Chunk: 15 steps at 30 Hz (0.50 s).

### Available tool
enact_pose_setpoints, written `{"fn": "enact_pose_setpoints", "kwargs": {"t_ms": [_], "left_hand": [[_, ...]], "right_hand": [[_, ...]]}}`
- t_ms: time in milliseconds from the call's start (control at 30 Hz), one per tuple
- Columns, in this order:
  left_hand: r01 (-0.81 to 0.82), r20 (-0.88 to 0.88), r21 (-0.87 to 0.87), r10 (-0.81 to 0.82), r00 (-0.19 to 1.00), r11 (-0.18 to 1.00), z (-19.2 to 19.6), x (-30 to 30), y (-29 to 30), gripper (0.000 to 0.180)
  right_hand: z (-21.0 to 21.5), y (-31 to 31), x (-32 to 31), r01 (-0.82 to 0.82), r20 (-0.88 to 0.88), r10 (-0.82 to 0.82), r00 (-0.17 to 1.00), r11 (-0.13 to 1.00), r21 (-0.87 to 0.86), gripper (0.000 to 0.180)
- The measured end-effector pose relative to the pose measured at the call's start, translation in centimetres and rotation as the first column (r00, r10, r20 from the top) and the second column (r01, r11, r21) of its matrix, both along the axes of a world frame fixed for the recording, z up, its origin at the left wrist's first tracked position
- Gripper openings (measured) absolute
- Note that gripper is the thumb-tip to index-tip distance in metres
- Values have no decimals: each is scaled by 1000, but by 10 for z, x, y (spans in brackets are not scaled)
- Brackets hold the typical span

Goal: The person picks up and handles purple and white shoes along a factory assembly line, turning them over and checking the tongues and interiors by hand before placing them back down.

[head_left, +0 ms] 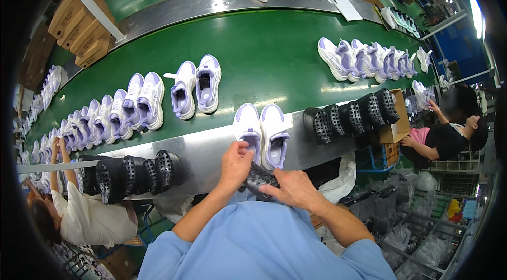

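Head view is showing the right hand (293, 189) gripping a black perforated shoe insert (260, 178) lying across just below the white-and-lilac sneaker pair (262, 132) on the counter (206, 150), while the nearer left hand (236, 164) is pinching that pair's left shoe.

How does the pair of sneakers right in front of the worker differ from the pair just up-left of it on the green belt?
The near pair rests on the steel ledge, by the left hand; the far pair lies on the green belt, untouched. The near pair sits close together; the far pair is slightly splayed. Both are white and lilac, openings facing up.
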<state>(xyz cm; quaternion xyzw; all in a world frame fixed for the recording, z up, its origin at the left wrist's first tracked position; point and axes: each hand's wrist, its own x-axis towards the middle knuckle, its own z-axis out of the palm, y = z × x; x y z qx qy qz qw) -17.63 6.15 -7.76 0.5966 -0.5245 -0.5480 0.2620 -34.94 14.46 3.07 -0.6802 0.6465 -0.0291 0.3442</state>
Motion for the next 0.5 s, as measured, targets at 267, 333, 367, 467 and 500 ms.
{"fn": "enact_pose_setpoints", "kwargs": {"t_ms": [267, 333, 367, 467, 500], "left_hand": [[524, 377, -529, -368, 850, 668, -34, 5, -63, 24], [579, 368, -447, -450, 814, 682, -33, 12, -59, 21], [579, 367, -447, -451, 814, 682, -34, 12, -55, 21], [557, 279, -457, -484, 830, 693, -41, 7, -52, 22], [553, 277, -458, -479, 833, 696, -45, 10, -53, 22]], "right_hand": [[-42, -26, -7, 36, -158, -67, 985, 981, -190, 40], [-52, -30, 0, 52, -211, -100, 972, 974, -219, 40], [-66, -33, 9, 24, -258, -93, 962, 965, -260, 37], [-111, -43, 36, -48, -394, -86, 915, 947, -319, 32], [-117, -38, 37, -54, -395, -81, 915, 946, -319, 32]]}}
